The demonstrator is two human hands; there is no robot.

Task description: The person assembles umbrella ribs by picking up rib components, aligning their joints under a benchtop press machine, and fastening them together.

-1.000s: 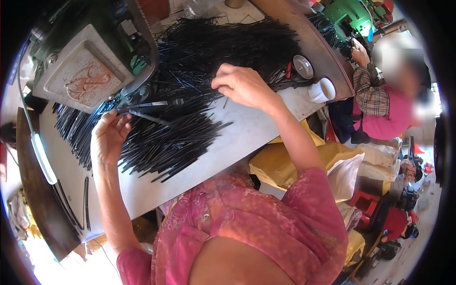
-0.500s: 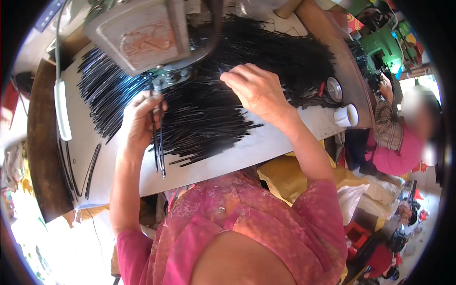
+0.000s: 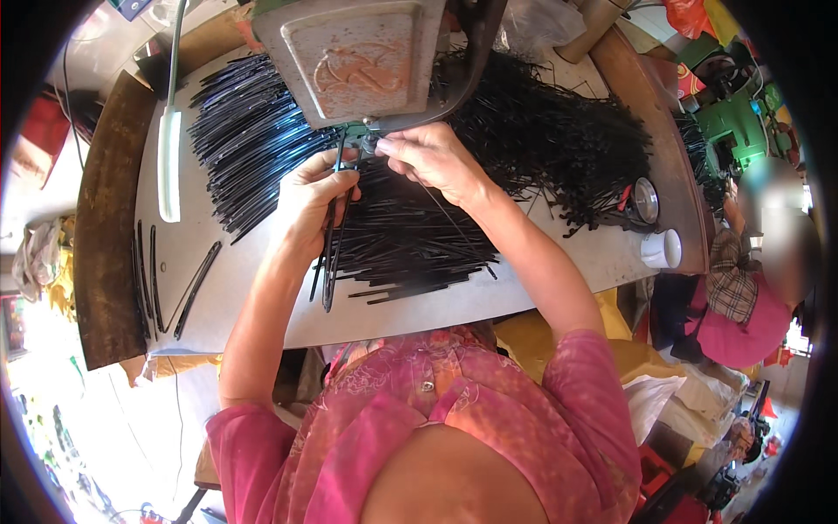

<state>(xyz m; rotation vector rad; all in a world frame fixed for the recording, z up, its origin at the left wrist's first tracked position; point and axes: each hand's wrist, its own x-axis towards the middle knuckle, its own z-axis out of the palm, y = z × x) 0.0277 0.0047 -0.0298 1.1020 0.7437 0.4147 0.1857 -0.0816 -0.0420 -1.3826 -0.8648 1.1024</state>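
Note:
My left hand (image 3: 319,196) is closed around a few thin black rods (image 3: 330,271), which resemble umbrella ribs and hang down below the fingers. Their upper ends reach the small metal tool (image 3: 370,141) under the head of a bench machine (image 3: 358,65). My right hand (image 3: 441,162) is pinched right beside that tool, close to my left fingertips. A thin dark rod (image 3: 456,223) slants down from under its fingers; whatever the fingertips grip is hidden. Beneath both hands lies a thick layer of black rods (image 3: 410,249), with another bundle (image 3: 253,140) to the left.
A tangled black pile (image 3: 559,131) covers the table's far right. A white cup (image 3: 661,250) and a round metal dish (image 3: 645,201) stand near the right edge. Several loose rods (image 3: 196,288) lie at left, below a lit tube lamp (image 3: 169,166). A co-worker (image 3: 742,306) sits at right.
My right hand has come in from the right of the machine to its tool, beside my left hand. The left hand keeps its rods, held nearer the tool. The whole view has shifted.

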